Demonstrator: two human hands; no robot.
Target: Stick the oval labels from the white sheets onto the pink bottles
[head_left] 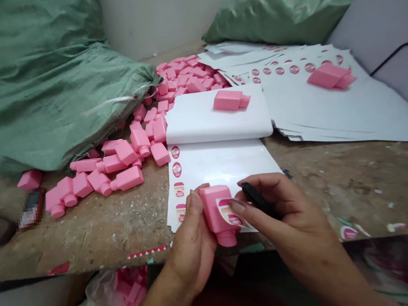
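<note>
My left hand (192,249) is closed around a small pink plastic bottle (215,205), held neck down near the table's front edge. A label (229,212) in white, pink and cream lies against the bottle's face, its left edge curved. My right hand (298,220) presses on the label's right side with the thumb. Between its curled fingers and palm sits a black object (257,199), whose kind I cannot make out. Beneath both hands is a white sticker sheet (224,162) with a column of round and square labels on its left side.
Many pink bottles (123,152) lie heaped at left and back beside a large green sack (45,90). Another green sack (283,13) rests behind stacked label sheets (316,110). Single bottles (229,100) lie on the paper. A phone-like object (32,208) is far left.
</note>
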